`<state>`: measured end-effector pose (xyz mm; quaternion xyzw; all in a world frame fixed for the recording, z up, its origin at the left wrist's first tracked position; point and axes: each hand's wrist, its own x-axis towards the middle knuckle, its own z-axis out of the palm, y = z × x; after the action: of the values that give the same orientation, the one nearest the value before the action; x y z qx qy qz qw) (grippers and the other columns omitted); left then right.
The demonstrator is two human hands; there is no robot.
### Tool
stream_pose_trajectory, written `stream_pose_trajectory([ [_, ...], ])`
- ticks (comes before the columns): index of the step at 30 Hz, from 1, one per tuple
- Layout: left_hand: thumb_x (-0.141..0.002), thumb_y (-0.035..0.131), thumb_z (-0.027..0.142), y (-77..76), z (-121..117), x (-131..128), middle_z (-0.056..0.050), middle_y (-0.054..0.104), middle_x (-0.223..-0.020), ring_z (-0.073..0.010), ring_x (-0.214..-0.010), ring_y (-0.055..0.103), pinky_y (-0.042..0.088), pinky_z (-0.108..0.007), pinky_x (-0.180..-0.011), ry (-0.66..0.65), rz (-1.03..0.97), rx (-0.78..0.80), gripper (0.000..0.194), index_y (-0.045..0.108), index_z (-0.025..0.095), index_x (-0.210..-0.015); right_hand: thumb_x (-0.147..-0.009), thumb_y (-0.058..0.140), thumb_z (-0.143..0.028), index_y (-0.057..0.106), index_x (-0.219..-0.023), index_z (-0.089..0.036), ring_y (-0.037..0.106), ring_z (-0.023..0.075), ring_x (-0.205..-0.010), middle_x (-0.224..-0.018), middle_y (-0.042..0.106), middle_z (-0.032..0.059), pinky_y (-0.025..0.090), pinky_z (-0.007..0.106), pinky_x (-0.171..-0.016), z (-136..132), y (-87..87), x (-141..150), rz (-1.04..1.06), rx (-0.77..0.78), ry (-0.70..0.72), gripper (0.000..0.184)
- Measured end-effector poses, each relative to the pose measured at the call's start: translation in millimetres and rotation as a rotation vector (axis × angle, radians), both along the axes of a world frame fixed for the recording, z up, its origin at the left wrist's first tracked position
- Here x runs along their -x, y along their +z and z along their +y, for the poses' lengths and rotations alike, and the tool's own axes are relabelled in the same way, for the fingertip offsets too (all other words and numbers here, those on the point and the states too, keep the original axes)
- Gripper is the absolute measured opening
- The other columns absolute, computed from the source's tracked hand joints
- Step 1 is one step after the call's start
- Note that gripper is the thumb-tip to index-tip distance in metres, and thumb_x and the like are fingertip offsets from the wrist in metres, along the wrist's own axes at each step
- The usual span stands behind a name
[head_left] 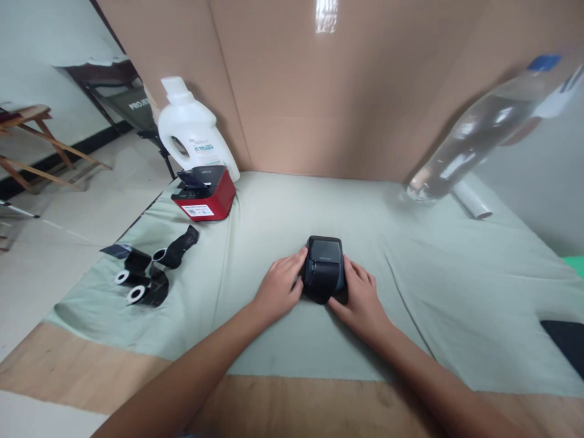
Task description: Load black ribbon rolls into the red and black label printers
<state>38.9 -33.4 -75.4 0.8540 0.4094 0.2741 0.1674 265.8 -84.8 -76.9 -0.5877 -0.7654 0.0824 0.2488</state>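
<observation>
A small black printer-like device [325, 267] rests on the green cloth, with a grey panel on top and a glossy black strip draped over its near side. My left hand [283, 283] grips its left side, fingers along the edge and thumb lower down. On the opposite side, my right hand [362, 298] holds it in the same manner, thumb by the front corner. The undersides of the fingers and the device's base are partly hidden.
At back left a red and black printer [206, 198] stands before a white detergent jug [196, 131]. Several black rolls [141, 289] lie at left. A water-filled bottle [474, 134] leans at back right beside a grey tube [472, 199]. A cardboard wall [319, 103] closes the back.
</observation>
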Motion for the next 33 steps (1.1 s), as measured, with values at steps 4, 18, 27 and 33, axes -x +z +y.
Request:
stream_pose_trajectory([
  [4, -0.092, 0.046, 0.011, -3.9, 1.6, 0.1, -0.014, 0.051, -0.155, -0.0257, -0.141, 0.051, 0.043, -0.050, -0.116, 0.012, 0.022, 0.027, 0.066, 0.036, 0.016, -0.157, -0.083, 0.062, -0.033, 0.016, -0.163, -0.016, 0.048, 0.0398, -0.137, -0.149, 0.053, 0.0223, 0.041, 0.057, -0.107, 1.0, -1.6, 0.0, 0.013, 0.000, -0.002, 0.094],
  [18, -0.084, 0.043, 0.002, -7.3, 8.2, -2.9, -0.013, 0.055, -0.152, -0.0248, -0.140, 0.052, 0.044, -0.048, -0.114, 0.060, 0.193, -0.059, 0.069, 0.047, 0.015, -0.151, -0.082, 0.063, -0.034, 0.027, -0.158, -0.013, 0.050, 0.0408, -0.135, -0.146, 0.055, 0.0236, 0.041, 0.057, -0.106, 3.0, -1.7, 1.6, 0.015, -0.016, -0.025, 0.086],
  [27, -0.081, 0.043, -0.003, -10.5, 13.2, -3.5, -0.016, 0.058, -0.148, -0.0238, -0.135, 0.057, 0.045, -0.046, -0.110, 0.055, 0.292, -0.147, 0.070, 0.049, 0.013, -0.149, -0.081, 0.064, -0.039, 0.021, -0.160, -0.008, 0.054, 0.0437, -0.128, -0.139, 0.059, 0.0275, 0.043, 0.059, -0.101, 5.0, -4.9, 5.8, -0.039, -0.083, -0.055, 0.096],
  [33, -0.083, 0.045, -0.001, -12.1, 10.2, -6.0, -0.017, 0.060, -0.145, -0.0246, -0.133, 0.059, 0.048, -0.045, -0.108, 0.072, 0.261, -0.172, 0.066, 0.049, 0.011, -0.148, -0.082, 0.063, -0.041, 0.020, -0.160, -0.004, 0.053, 0.0435, -0.129, -0.141, 0.057, 0.0291, 0.042, 0.058, -0.103, 5.3, -5.5, 7.2, -0.068, -0.080, -0.058, 0.096],
])
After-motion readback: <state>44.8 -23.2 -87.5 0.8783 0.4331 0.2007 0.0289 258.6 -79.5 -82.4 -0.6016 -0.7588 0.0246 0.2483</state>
